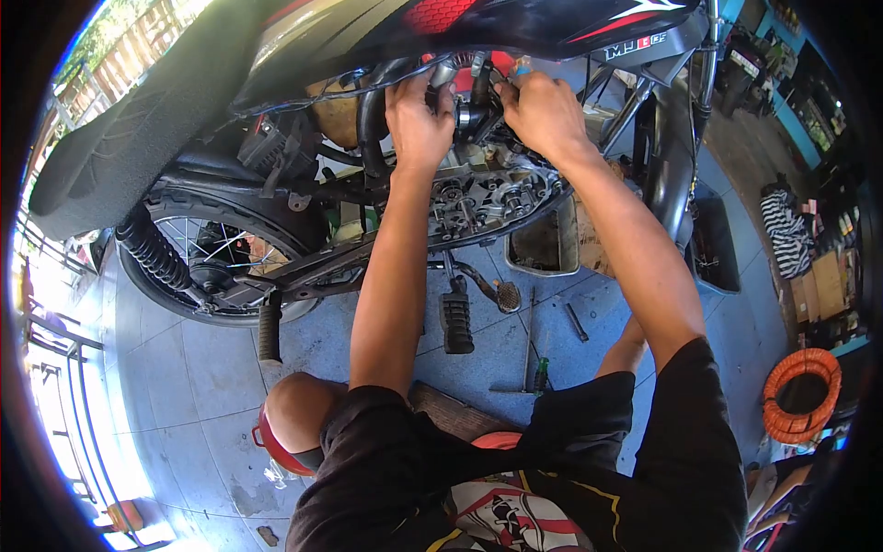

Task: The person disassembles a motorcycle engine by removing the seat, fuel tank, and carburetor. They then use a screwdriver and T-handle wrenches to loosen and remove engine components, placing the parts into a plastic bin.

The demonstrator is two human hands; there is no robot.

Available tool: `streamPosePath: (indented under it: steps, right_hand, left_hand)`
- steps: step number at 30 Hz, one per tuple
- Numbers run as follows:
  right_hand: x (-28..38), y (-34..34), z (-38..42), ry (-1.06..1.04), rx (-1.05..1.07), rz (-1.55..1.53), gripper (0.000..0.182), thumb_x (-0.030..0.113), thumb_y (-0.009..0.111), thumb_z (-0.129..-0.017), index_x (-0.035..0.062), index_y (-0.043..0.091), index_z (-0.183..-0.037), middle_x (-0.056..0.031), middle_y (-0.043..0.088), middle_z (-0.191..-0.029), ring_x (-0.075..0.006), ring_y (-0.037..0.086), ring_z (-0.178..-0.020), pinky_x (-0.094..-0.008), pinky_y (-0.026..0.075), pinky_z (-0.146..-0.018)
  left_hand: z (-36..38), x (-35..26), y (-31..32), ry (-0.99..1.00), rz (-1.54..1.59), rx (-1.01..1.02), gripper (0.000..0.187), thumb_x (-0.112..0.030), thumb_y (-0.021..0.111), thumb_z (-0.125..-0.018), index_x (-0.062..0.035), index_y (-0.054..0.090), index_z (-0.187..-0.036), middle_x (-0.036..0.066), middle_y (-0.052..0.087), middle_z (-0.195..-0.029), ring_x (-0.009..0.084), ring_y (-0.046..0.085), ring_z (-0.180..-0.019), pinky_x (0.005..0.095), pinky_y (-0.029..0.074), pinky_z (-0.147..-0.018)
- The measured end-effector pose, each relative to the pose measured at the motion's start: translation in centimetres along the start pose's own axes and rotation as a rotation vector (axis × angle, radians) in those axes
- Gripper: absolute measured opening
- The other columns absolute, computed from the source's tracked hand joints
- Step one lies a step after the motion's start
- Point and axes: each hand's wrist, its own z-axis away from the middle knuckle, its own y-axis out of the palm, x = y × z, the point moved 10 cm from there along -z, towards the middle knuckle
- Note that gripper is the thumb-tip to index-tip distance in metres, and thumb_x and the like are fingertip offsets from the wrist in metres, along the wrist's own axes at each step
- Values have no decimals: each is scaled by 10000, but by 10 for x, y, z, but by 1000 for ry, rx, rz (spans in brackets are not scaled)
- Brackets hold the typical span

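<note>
A motorcycle with a black seat point(138, 129) and a red and black tank point(441, 23) stands in front of me. Beneath the tank, my left hand point(420, 124) has its fingers curled at a metal part near the top of the engine. To its right, my right hand point(543, 110) is bent around something at the same spot, with a bit of blue by its fingertips. A metal clamp point(465, 118) shows between the two hands. Below them, the opened engine point(483, 202) exposes its gears. What the fingers hold is mostly hidden.
A grey bin point(544, 248) sits under the engine, with a dark tub point(716, 244) farther right. On the tiled floor lie a green-handled screwdriver point(541, 373) and a dark metal rod point(577, 322). An orange coil point(802, 396) is at the right. The footpeg point(455, 322) juts toward me.
</note>
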Motion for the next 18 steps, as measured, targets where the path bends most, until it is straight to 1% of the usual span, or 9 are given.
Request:
streamPosePath:
  steps: [2, 3, 5, 6, 8, 10, 13, 15, 18]
  right_hand:
    - [5, -2, -2, -23, -26, -2, 339, 323, 605, -888, -8, 678, -891, -285, 668, -882, -445, 656, -884, -504, 529, -800]
    - [12, -5, -2, -81, -65, -1, 315, 309, 616, -889, 4, 677, -844, -265, 664, -839, -450, 647, -834, -512, 522, -767]
    - [15, -7, -4, -135, -102, 2, 299, 295, 626, -889, 16, 676, -797, -244, 659, -797, -455, 638, -783, -520, 515, -733]
    - [17, -9, -6, -168, -140, 9, 294, 290, 626, -889, 16, 672, -791, -238, 657, -777, -452, 637, -776, -516, 515, -724]
    - [19, -10, -7, -208, -172, 15, 289, 284, 626, -889, 16, 667, -786, -231, 654, -757, -448, 636, -768, -512, 515, -714]
    - [29, -17, -7, -287, -211, 14, 274, 275, 626, -888, 25, 674, -787, -231, 645, -732, -442, 633, -754, -508, 511, -699]
    - [28, -16, -7, -261, -144, 33, 264, 262, 622, -888, 26, 686, -787, -227, 648, -746, -434, 631, -748, -504, 508, -700]
    - [26, -14, -8, -234, -111, 68, 258, 258, 623, -887, 25, 692, -798, -226, 650, -756, -434, 631, -749, -503, 508, -703]
    - [33, -19, -8, -307, -110, 46, 252, 252, 621, -886, 22, 700, -816, -225, 654, -762, -431, 637, -754, -498, 513, -715]
  left_hand:
    - [4, 1, -5, -42, -30, -66, 358, -141, 770, -757, -9, 691, -1079, 160, 682, -941, 330, 638, -913, 400, 498, -830]
    - [6, 1, -3, -44, -29, -62, 358, -141, 770, -757, -9, 691, -1079, 160, 682, -941, 330, 638, -913, 400, 498, -830]
    - [11, 7, -6, -114, -7, -154, 341, -145, 787, -731, -3, 702, -1029, 151, 663, -884, 308, 651, -803, 387, 519, -739]
    - [11, 6, -4, -117, -8, -152, 341, -145, 787, -731, -3, 702, -1029, 151, 663, -884, 308, 651, -803, 387, 519, -739]
    - [9, 2, -13, -65, 74, -266, 310, -136, 797, -715, 9, 707, -975, 156, 656, -888, 302, 657, -757, 373, 527, -696]
    - [10, 5, -10, -49, 18, -274, 319, -128, 800, -688, 19, 705, -954, 163, 648, -906, 336, 662, -805, 393, 527, -739]
    - [8, 5, -8, -91, 22, -243, 329, -125, 794, -678, 13, 701, -962, 168, 645, -922, 350, 649, -849, 407, 517, -780]
    - [4, -3, -8, -70, -60, -222, 336, -125, 786, -679, 6, 695, -975, 182, 639, -950, 368, 627, -906, 427, 498, -830]
    - [5, -4, -10, -78, 6, -238, 342, -120, 783, -682, 2, 690, -988, 193, 634, -979, 387, 607, -942, 445, 485, -857]
